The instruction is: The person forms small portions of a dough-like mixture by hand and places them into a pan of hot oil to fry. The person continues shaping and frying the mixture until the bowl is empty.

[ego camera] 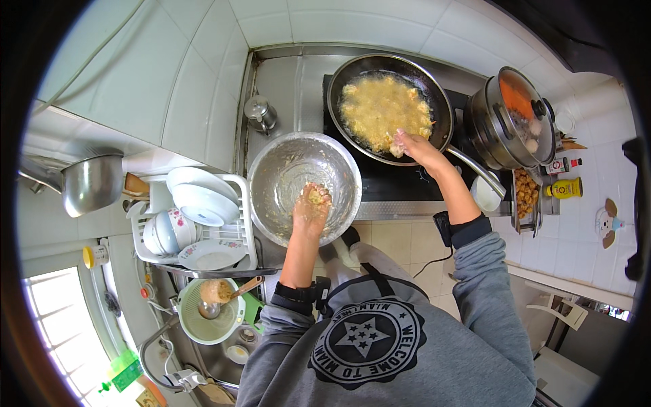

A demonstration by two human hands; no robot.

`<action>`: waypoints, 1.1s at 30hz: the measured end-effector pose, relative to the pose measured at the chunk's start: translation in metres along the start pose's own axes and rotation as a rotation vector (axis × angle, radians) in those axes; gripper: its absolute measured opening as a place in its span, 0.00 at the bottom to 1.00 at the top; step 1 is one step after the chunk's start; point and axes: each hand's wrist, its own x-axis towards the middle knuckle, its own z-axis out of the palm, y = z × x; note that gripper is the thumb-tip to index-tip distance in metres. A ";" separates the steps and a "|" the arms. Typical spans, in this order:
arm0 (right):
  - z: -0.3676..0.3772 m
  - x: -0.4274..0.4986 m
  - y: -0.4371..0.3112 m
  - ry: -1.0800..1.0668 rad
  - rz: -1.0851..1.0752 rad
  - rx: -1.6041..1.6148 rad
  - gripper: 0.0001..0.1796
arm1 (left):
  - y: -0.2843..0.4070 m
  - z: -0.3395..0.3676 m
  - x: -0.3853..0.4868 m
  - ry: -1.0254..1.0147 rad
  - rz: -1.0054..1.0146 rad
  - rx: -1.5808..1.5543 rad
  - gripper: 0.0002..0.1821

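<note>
My left hand [311,208] is over a large stainless steel mixing bowl [257,188], its curled fingers around a lump of pale, wet battered mixture [319,197]. More of the mixture is smeared across the bowl's inside wall. At the near rim of a dark frying pan [441,96], my right hand [417,147] pinches a small battered lump [396,148]. Several battered pieces lie in bubbling, foamy oil [384,109] in the pan. The pan's metal handle [478,173] points toward the near right, under and beyond my right forearm.
A lidded steel steamer pot [488,122] stands right of the pan. Beyond it are a tray of browned fried pieces [525,193], a white bowl [485,192] and a yellow bottle [565,188]. Left are a small metal pot [260,114], a dish rack [246,224] and a green colander [190,325].
</note>
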 end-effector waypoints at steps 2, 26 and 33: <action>-0.001 -0.003 -0.005 0.009 -0.031 -0.052 0.34 | -0.002 0.000 0.000 0.019 0.044 0.045 0.09; 0.176 -0.097 -0.056 -0.502 0.287 1.301 0.48 | -0.012 0.001 -0.032 0.041 0.724 1.251 0.22; 0.168 -0.092 -0.040 -0.322 0.017 0.786 0.26 | 0.018 -0.014 -0.028 -0.042 0.237 -0.027 0.20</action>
